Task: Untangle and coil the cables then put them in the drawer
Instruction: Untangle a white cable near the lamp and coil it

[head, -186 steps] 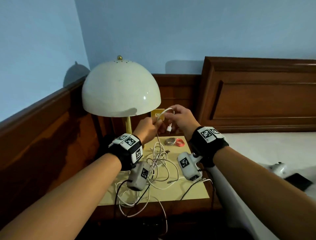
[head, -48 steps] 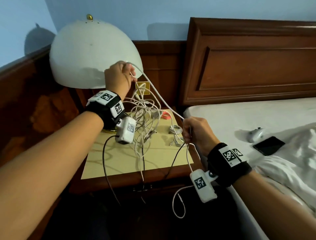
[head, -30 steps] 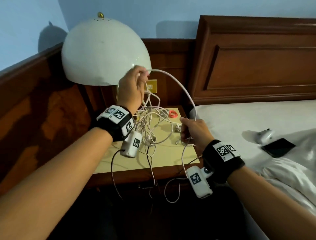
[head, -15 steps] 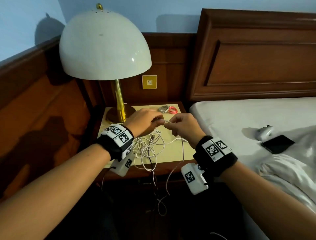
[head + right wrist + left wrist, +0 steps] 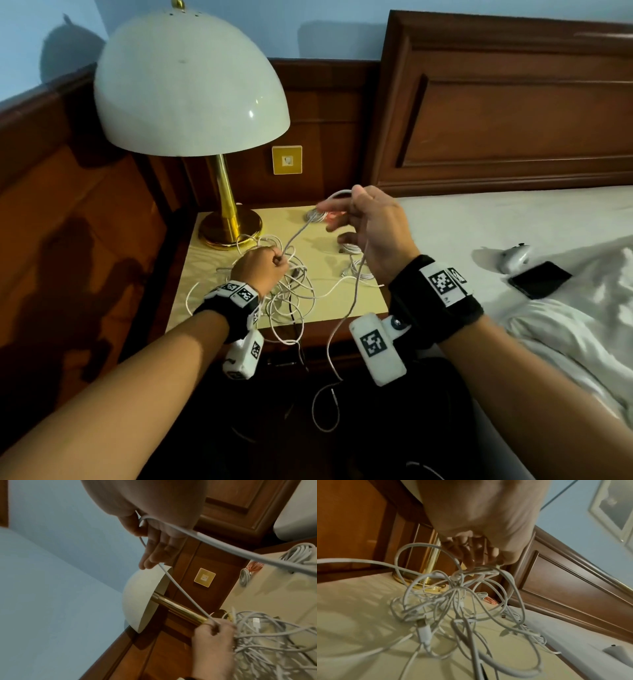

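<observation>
- Far left, wood panelling (image 5: 68, 212) walls in the corner, and the lamp (image 5: 191, 85) with its white dome and brass stem stands at the desk's back left, close to the action.
- The desk (image 5: 219, 308) has a pale yellow top, and its front edge lies just under the wrists.
- The left hand (image 5: 258, 269) is curled tight, gripping a white strand right over the tangle of white cables (image 5: 291, 291), a loose knot of loops mid-desk with plugs poking out; some loops spill over the front edge.
- From that fist a single white cable (image 5: 298, 234) runs up, taut, to the right hand (image 5: 368, 229), which is raised above the desk; the cable loops over the thumb side, fingers only half bent, and its free end hangs past the wrist below the desk edge.
- Behind, near the back edge: a small grey coil (image 5: 315, 216) and an orange-red coil (image 5: 334, 215), touching; a white bundle (image 5: 352, 248) sits under the right hand.
- A yellow wall plate (image 5: 287, 159) sits on the wall behind.
- Right, the bed (image 5: 496, 222) butts against the desk, carrying a dark phone (image 5: 539, 279) and a small white device (image 5: 513, 257).
</observation>
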The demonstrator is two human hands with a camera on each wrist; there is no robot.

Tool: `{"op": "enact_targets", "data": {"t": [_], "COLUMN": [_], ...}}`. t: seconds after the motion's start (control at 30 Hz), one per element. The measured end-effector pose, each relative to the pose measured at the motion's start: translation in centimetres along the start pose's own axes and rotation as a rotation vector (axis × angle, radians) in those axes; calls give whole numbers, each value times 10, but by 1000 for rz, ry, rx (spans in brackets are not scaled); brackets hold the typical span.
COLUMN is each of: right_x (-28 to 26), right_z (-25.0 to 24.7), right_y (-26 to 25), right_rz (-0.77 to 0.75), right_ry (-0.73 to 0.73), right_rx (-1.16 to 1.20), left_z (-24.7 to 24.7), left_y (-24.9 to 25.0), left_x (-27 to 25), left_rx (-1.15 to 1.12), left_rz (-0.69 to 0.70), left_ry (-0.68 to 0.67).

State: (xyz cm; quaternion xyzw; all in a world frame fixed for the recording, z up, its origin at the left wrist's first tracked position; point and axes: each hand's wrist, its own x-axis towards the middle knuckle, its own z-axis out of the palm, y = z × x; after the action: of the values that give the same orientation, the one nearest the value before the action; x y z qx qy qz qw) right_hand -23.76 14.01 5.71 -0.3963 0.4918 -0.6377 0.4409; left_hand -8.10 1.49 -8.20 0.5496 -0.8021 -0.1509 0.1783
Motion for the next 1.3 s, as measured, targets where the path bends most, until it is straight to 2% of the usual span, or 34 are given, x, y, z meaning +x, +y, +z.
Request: {"op": "enact_targets", "data": {"t": [0.1, 0.23, 0.33, 0.43, 0.5, 0.57, 0.7, 0.73, 0.77, 0.8, 0.87, 0.9, 0.93, 0.97, 1.07, 1.13, 1.17, 1.2, 1.3], "right_x": [1, -4, -4, 1, 3, 5, 8, 8, 9, 9, 9, 9, 9, 9, 10, 13, 14, 16, 18], "right_z": [0, -3, -10, -20, -27, -32, -41, -42, -43, -44, -44, -45, -46, -47, -51, -52, -52, -52, -50], "right_y": [-5, -16, -17, -6, 6, 18, 44, 50, 56, 60, 65, 65, 65, 65, 68, 73, 75, 77, 79], "right_rz": [-86, -205, -221, -175, -135, -79, 67, 103, 138, 168, 207, 215, 218, 216, 224, 245, 258, 274, 343], "right_ry": [-2, -5, 29, 105, 161, 235, 415, 436, 448, 456, 475, 489, 503, 518, 534, 516, 497, 473, 389], "right_rx": [86, 167, 156, 114, 85, 52, 19, 14, 7, -5, -26, -31, -30, -31, -69, -89, -98, -113, -214], "left_z": [10, 11, -1, -31, -57, -84, -121, -121, -119, -112, -98, -95, -96, -99, -110, -118, -118, -118, -114], "left_y": [0, -2, 2, 13, 21, 31, 43, 40, 36, 29, 13, 6, 4, 3, 17, 32, 38, 44, 52], "left_x": [1, 5, 13, 30, 44, 53, 45, 43, 41, 42, 42, 42, 40, 40, 45, 48, 50, 50, 52], "left_rx": [20, 73, 58, -57, -110, -183, -356, -366, -348, -276, -40, 26, 12, -66, -417, -554, -554, -517, -386], "left_rz": [-84, -127, -130, -92, -9, 57, 123, 132, 121, 92, 8, -21, -41, -46, 16, 122, 178, 223, 233], "left_ry": [-89, -138, -123, -67, 20, 179, 649, 720, 699, 579, 185, 76, 60, 106, 378, 515, 506, 433, 149]}}
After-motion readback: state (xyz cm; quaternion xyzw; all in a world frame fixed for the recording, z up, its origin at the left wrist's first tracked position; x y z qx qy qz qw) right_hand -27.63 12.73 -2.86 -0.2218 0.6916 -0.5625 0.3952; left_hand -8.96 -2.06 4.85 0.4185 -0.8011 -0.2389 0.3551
